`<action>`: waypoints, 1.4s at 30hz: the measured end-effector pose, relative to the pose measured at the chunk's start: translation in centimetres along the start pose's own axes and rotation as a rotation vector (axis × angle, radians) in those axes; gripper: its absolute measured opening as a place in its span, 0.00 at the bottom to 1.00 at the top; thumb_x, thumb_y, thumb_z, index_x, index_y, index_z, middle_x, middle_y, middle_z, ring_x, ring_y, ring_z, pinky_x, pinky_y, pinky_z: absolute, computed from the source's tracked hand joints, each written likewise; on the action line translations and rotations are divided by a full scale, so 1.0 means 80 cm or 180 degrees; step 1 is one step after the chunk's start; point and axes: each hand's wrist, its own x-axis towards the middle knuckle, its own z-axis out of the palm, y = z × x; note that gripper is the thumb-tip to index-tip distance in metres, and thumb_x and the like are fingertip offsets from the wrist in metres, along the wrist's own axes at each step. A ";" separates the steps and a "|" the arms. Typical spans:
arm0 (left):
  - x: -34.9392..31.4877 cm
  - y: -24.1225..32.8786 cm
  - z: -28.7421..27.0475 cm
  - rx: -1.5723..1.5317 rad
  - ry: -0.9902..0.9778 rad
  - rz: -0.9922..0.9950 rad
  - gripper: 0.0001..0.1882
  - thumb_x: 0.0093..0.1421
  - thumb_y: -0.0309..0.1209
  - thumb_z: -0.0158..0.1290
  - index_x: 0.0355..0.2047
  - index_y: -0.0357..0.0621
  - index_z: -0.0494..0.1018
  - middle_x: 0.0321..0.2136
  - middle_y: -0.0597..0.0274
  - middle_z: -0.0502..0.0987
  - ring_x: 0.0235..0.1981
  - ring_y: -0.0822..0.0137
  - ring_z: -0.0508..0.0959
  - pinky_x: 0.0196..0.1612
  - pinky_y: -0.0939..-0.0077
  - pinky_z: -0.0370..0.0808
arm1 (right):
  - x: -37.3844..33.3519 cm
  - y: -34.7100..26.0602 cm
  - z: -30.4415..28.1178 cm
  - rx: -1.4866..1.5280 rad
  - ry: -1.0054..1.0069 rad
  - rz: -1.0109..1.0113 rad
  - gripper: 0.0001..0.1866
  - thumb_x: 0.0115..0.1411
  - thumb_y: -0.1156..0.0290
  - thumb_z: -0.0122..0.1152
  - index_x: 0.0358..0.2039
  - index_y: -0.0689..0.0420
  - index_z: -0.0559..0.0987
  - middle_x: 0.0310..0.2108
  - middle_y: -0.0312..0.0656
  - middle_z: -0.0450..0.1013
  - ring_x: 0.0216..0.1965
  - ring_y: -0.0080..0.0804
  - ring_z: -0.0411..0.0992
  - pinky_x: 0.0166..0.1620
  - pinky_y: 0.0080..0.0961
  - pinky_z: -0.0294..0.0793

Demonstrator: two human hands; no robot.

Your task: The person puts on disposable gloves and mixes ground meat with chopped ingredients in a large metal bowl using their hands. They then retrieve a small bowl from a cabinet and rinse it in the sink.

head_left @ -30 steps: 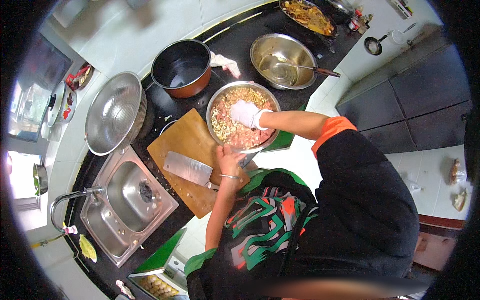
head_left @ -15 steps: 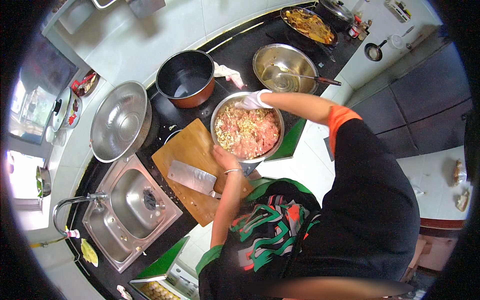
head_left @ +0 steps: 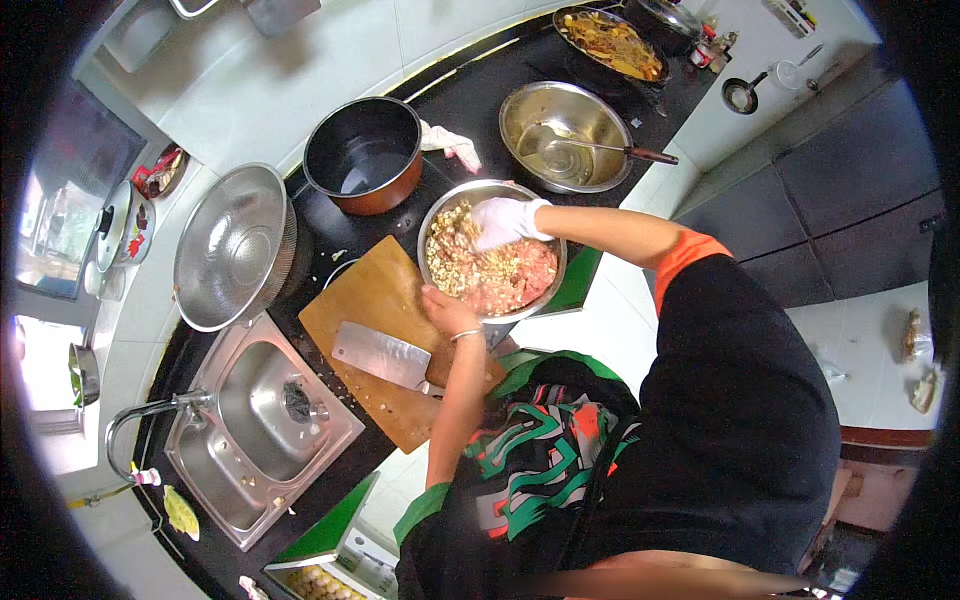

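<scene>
A round steel bowl (head_left: 556, 292) holds pinkish minced meat (head_left: 528, 272) with pale chopped bits mixed through it. My right hand (head_left: 508, 222), in a white glove, presses down into the far part of the mince, its fingertips buried and blurred. At the near left rim, my left hand (head_left: 452, 312) is bare and closed on the bowl's edge, a bracelet round its wrist. Beneath my left forearm lies a wooden cutting board (head_left: 350, 290), partly covered by the arm. A cleaver (head_left: 382, 354) rests flat on it, blade to the left.
Left of the board is a double steel sink (head_left: 270, 400) with a tap (head_left: 150, 408); a big colander (head_left: 232, 245) stands beyond it. Behind the bowl are a dark pot (head_left: 364, 155), a white cloth (head_left: 452, 146) and a steel basin (head_left: 570, 135) with a ladle (head_left: 625, 152).
My right hand has moved from the bowl's far rim inward and nearer, pushing into the mince, whose surface has shifted. My left hand keeps its hold on the rim.
</scene>
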 end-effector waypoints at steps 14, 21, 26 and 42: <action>-0.001 -0.008 -0.004 -0.0119 -0.0056 -0.0074 0.27 0.64 0.43 0.32 0.39 0.23 0.65 0.36 0.39 0.71 0.37 0.54 0.71 0.44 0.67 0.65 | 0.012 0.027 0.078 -0.0528 0.0691 -0.0089 0.14 0.38 0.74 0.61 0.30 0.60 0.74 0.24 0.54 0.70 0.33 0.50 0.71 0.35 0.36 0.72; 0.005 -0.011 -0.001 0.0228 0.0021 0.0126 0.27 0.64 0.43 0.31 0.38 0.23 0.65 0.36 0.38 0.71 0.36 0.52 0.71 0.44 0.66 0.65 | -0.014 0.025 0.040 -0.0564 0.0581 -0.0482 0.12 0.41 0.75 0.55 0.30 0.61 0.73 0.30 0.53 0.69 0.38 0.50 0.69 0.39 0.39 0.69; 0.006 -0.017 -0.002 -0.0250 -0.0142 -0.0119 0.27 0.64 0.42 0.31 0.36 0.23 0.65 0.35 0.38 0.71 0.35 0.52 0.70 0.43 0.66 0.65 | -0.003 0.020 -0.052 0.0972 -0.0842 -0.0026 0.29 0.49 0.58 0.56 0.51 0.56 0.66 0.46 0.49 0.68 0.46 0.42 0.67 0.49 0.30 0.64; 0.014 -0.027 0.003 -0.0043 0.0149 0.0164 0.25 0.63 0.40 0.36 0.31 0.23 0.67 0.29 0.38 0.73 0.29 0.51 0.71 0.37 0.65 0.67 | 0.023 0.006 -0.014 0.0454 -0.1266 0.0075 0.19 0.44 0.56 0.58 0.29 0.59 0.76 0.29 0.44 0.74 0.32 0.37 0.71 0.33 0.34 0.68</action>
